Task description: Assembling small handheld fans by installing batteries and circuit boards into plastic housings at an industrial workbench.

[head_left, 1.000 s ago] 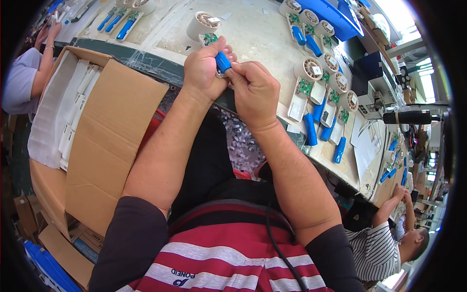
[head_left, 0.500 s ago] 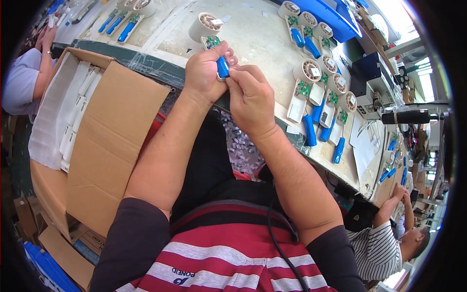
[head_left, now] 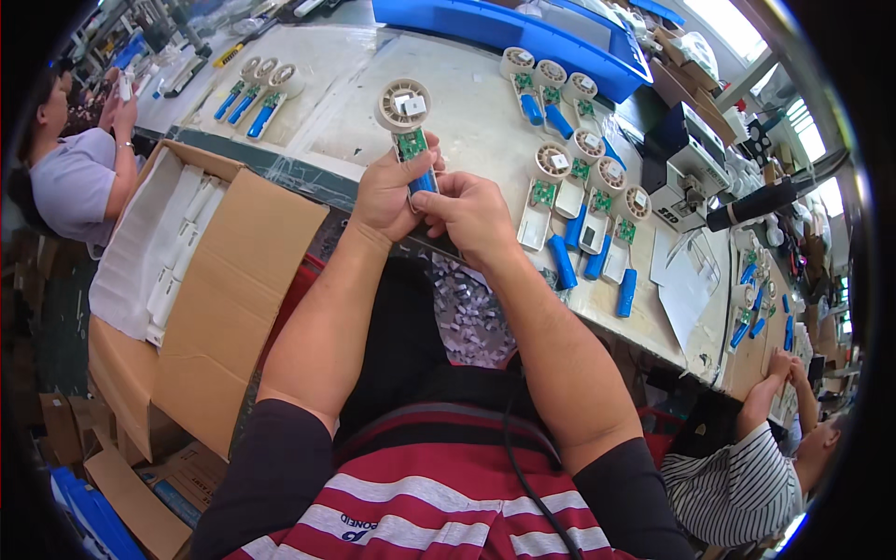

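Observation:
A white handheld fan with its handle uncovered (head_left: 404, 105) is held just past the table's near edge, round head pointing away from me. In its handle sit a green circuit board (head_left: 411, 145) and a blue cylindrical battery (head_left: 424, 183). My left hand (head_left: 387, 196) is closed around the handle from the left, thumb along the board and battery. My right hand (head_left: 476, 217) is closed at the handle's lower end, its thumb pressed on the battery. The fingertips underneath are partly hidden.
Several similar opened fans (head_left: 553, 161) with blue batteries stand at right; more fans (head_left: 271, 98) lie at far left. A cardboard box (head_left: 238, 299) of white casings is at my left. A blue bin (head_left: 504, 37) sits at the back. Co-workers sit on both sides.
The fan's head has tilted, so its round face shows more fully. My right thumb has shifted onto the battery's face from the handle's end. The whole view has shifted somewhat.

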### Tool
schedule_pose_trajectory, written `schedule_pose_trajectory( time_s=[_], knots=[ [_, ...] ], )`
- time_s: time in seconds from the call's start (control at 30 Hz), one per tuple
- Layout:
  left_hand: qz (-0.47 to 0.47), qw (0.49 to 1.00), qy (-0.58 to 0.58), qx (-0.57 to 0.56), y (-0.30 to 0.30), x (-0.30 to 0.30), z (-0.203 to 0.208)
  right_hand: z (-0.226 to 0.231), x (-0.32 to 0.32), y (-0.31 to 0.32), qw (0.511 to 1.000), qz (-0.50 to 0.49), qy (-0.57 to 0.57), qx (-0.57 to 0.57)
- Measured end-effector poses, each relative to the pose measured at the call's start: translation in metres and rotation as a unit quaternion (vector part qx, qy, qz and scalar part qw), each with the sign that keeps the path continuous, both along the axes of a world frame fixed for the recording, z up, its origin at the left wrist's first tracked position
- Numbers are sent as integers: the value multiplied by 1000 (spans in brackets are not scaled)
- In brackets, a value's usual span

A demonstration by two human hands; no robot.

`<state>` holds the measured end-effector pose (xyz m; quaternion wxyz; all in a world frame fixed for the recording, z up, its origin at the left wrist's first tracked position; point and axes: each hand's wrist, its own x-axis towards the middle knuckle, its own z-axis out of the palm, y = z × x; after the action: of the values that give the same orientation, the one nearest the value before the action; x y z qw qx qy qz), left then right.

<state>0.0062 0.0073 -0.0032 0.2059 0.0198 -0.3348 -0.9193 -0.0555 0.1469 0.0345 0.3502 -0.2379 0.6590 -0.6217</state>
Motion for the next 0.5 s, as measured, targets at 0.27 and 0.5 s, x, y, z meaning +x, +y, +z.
schedule_pose_trajectory(
  time_s=[0.27,0.5],
  knots=[
    [107,914,-255,-296,25,-18,45,-9,2,15,987,-117,113,2],
    [221,629,-434,-607,-117,-33,42,48,-6,76,984,-91,130,-83]
  ],
)
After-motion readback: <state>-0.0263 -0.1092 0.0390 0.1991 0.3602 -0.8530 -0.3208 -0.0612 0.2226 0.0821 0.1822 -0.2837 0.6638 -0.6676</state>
